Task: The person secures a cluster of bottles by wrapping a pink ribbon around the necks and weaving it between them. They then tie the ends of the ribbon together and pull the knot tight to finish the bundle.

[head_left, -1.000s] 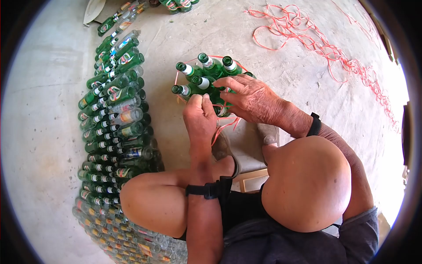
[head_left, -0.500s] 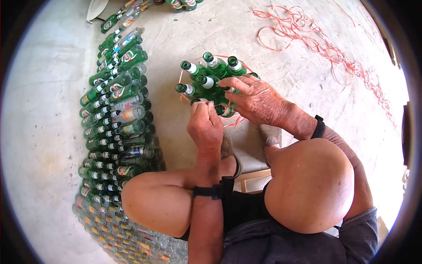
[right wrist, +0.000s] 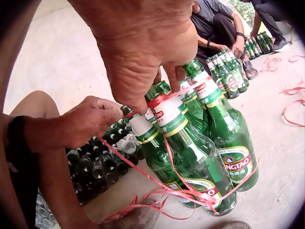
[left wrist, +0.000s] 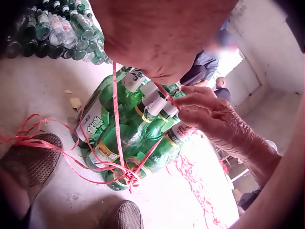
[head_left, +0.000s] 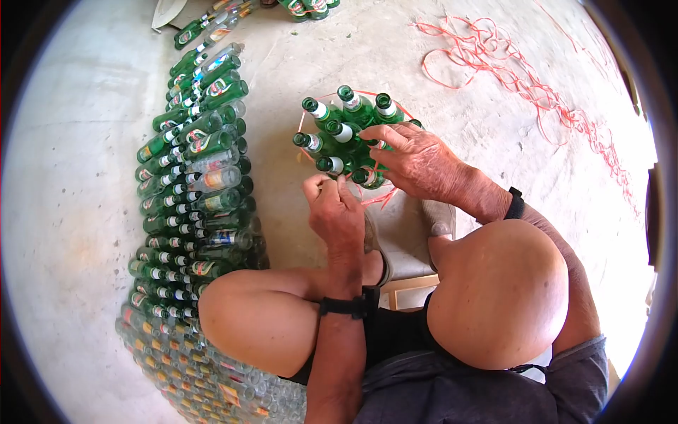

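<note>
Left hand: The left hand [head_left: 337,212] was curled on the near side of the bottle necks, thumb and fingertips pinching the red plastic string [left wrist: 116,124], which ran taut from it down the side of the bundle.
Right hand: The right hand [head_left: 418,161] lay over the right side of the necks. Its fingers [left wrist: 193,95] were bent and pinched the same string where it crossed a bottle neck.
String: It ringed the lower bodies of the bottles and climbed across the necks. Its loose ends lay on the floor at the near foot of the bundle.
Bottles: The green beer bottles [head_left: 346,131] stood upright and touching in a tight cluster on the concrete floor [head_left: 78,162], between the two hands and just beyond the person's knees.
Feet: A shoe [head_left: 432,213] rested on the floor just near of the bundle, below the right hand.
Wrists: A black strap [head_left: 345,306] circled the left forearm.
Left of scene: A pile of bottles [head_left: 191,177], green and clear, lay on their sides in stacked rows along the floor.
Far right: A tangle of loose red string [head_left: 508,67] sprawled on the floor, well apart from the bundle.
Far edge: A second bundle [head_left: 307,6] of green bottles stood at the far edge of the head view.
Background: In the right wrist view a seated person [right wrist: 214,21] was far behind, beside more tied bottles [right wrist: 231,71].
</note>
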A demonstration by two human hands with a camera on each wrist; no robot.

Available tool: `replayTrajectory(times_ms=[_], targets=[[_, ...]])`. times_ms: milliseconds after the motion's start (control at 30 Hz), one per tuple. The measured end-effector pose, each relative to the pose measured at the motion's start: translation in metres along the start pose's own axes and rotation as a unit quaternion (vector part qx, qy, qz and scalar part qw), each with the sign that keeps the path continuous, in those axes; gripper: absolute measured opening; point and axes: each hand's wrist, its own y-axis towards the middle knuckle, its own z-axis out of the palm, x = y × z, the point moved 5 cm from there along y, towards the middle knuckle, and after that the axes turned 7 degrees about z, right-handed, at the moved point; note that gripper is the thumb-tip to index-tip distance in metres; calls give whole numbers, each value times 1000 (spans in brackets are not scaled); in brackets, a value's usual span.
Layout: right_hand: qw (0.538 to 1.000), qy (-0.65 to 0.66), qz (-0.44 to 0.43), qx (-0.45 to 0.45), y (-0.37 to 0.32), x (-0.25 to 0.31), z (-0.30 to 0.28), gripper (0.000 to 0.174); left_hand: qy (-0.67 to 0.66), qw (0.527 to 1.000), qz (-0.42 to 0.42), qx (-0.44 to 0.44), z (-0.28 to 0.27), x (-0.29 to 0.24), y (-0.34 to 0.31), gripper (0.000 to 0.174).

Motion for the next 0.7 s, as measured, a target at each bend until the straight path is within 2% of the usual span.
replayTrajectory(times_ms=[67,167,267,367,467,700], targets=[[1000,-3,0,2,-1,1,0,12,32,999,-11,24,1,5,-5,17],[1000,2,-1,8,-1,1,0,13,12,998,-46,28,0,11,-10,20],[1000,3,-6,6,-1,2,-2,15,-12,992,-100,80,1,18,-11,23],[1000,6,-11,11,-2,1,0,19,-15,986,-137,89,2,19,-13,30],[1000,0,-8,23,-1,2,-3,23,22,992,-99,75,1,16,-13,33],[998,24,-11,53,1,-2,-5,31,8,991,-119,61,9,22,-18,32]])
